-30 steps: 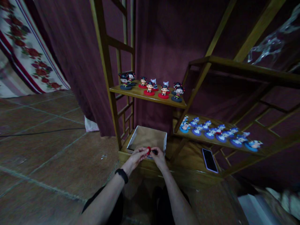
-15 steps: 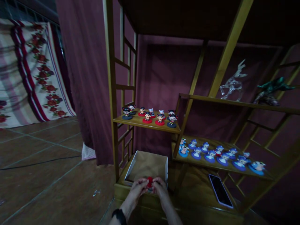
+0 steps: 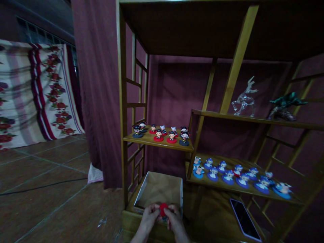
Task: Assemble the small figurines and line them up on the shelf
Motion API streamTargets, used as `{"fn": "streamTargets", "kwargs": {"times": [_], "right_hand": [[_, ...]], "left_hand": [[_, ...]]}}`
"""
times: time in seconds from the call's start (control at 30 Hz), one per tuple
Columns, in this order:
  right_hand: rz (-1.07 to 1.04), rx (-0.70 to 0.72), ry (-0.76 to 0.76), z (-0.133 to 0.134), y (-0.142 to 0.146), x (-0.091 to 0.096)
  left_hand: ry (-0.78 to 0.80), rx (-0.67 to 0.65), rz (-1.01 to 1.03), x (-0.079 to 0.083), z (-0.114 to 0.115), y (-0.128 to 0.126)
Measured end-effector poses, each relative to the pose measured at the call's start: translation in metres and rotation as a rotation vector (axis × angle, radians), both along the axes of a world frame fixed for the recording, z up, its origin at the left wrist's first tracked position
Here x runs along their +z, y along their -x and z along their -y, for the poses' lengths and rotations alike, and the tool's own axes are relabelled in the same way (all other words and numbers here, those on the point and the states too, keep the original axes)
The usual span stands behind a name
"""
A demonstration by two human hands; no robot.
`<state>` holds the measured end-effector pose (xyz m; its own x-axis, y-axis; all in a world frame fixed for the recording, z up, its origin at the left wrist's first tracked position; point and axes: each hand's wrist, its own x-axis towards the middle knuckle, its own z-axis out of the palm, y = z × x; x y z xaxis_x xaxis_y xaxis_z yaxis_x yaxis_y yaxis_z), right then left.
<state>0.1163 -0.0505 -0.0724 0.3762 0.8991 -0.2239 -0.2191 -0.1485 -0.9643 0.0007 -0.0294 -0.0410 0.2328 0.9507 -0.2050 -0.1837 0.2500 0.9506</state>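
Observation:
My left hand (image 3: 149,217) and my right hand (image 3: 174,219) meet at the front edge of the shallow cardboard box (image 3: 162,187). Between them they pinch a small figurine (image 3: 163,209), its round red base facing me. Fingers hide most of its body. The thumbs of both hands press close to the base. Beyond the hands, the open box shows a bare brown bottom and white side walls. Above it, a wooden shelf (image 3: 149,141) carries several small figurines (image 3: 158,135) on red and dark bases.
On the lower right shelf stand several figurines (image 3: 229,177) with blue or purple bases. A phone (image 3: 244,219) lies beneath them. A clear deer statuette (image 3: 245,101) and a green ornament (image 3: 286,104) sit higher up. A wooden post (image 3: 122,135) and a curtain (image 3: 98,101) border the left.
The view has tilted up, so the shelves sit lower in the picture. The red base between my hands has turned and shows more of its round face. Both hands keep hold.

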Motion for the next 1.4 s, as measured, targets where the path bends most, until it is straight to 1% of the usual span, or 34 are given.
{"fn": "streamTargets", "kwargs": {"times": [0.1, 0.17, 0.23, 0.27, 0.3, 0.33, 0.37, 0.47, 0.53, 0.57, 0.6, 0.67, 0.73, 0.8, 0.87, 0.9, 0.93, 1.0, 1.1, 1.2, 1.3, 1.4], "right_hand": [[-0.06, 0.064, 0.023, 0.0, 0.001, 0.001], [-0.112, 0.108, 0.049, 0.001, 0.001, 0.004], [-0.172, 0.09, 0.085, 0.002, 0.0, 0.009], [-0.199, 0.062, 0.099, 0.002, 0.0, 0.011], [-0.225, 0.04, 0.105, 0.002, -0.001, 0.013], [-0.247, 0.027, 0.106, 0.001, -0.001, 0.015], [-0.261, 0.026, 0.099, 0.001, -0.001, 0.016], [-0.28, 0.019, 0.072, -0.001, 0.001, 0.019], [-0.286, -0.016, 0.077, -0.001, 0.003, 0.02], [-0.289, -0.029, 0.085, -0.001, 0.004, 0.019], [-0.292, -0.035, 0.097, -0.001, 0.004, 0.019], [-0.297, -0.037, 0.111, -0.002, 0.004, 0.018], [-0.304, -0.031, 0.127, -0.002, 0.002, 0.018], [-0.308, -0.057, 0.148, -0.002, 0.002, 0.018], [-0.314, -0.091, 0.176, -0.002, 0.002, 0.02], [-0.321, -0.106, 0.184, -0.001, 0.002, 0.021], [-0.331, -0.114, 0.18, -0.001, 0.002, 0.023], [-0.353, -0.106, 0.151, 0.0, 0.002, 0.026], [-0.377, -0.099, 0.149, 0.001, 0.002, 0.031], [-0.378, -0.105, 0.18, 0.001, 0.0, 0.033], [-0.368, -0.085, 0.151, 0.0, -0.003, 0.03], [-0.36, -0.033, 0.121, 0.0, -0.005, 0.025]], "left_hand": [[-0.006, -0.004, -0.026, -0.001, 0.001, 0.001], [-0.063, -0.002, -0.083, 0.004, 0.004, 0.003], [-0.192, 0.052, -0.184, 0.018, 0.008, 0.007], [-0.283, 0.104, -0.238, 0.031, 0.01, 0.01], [-0.377, 0.162, -0.288, 0.047, 0.013, 0.013], [-0.471, 0.202, -0.331, 0.067, 0.016, 0.016], [-0.568, 0.229, -0.37, 0.09, 0.02, 0.019], [-0.862, 0.301, -0.438, 0.174, 0.03, 0.025], [-1.003, 0.405, -0.432, 0.231, 0.031, 0.026], [-1.045, 0.455, -0.419, 0.257, 0.029, 0.026], [-1.065, 0.465, -0.411, 0.282, 0.024, 0.024], [-1.099, 0.418, -0.442, 0.323, 0.005, 0.019], [-1.133, 0.342, -0.538, 0.355, -0.023, 0.012], [-1.137, 0.256, -0.644, 0.376, -0.055, 0.003], [-1.116, 0.151, -0.788, 0.39, -0.082, -0.007], [-1.074, 0.13, -0.855, 0.394, -0.093, -0.012], [-1.031, 0.106, -0.922, 0.397, -0.102, -0.016], [-0.956, 0.061, -1.056, 0.4, -0.112, -0.025], [-0.866, 0.018, -1.261, 0.403, -0.116, -0.037], [-0.815, 0.035, -1.391, 0.403, -0.117, -0.046], [-0.87, 0.074, -1.405, 0.4, -0.119, -0.049], [-0.964, 0.133, -1.353, 0.398, -0.117, -0.045]]}}
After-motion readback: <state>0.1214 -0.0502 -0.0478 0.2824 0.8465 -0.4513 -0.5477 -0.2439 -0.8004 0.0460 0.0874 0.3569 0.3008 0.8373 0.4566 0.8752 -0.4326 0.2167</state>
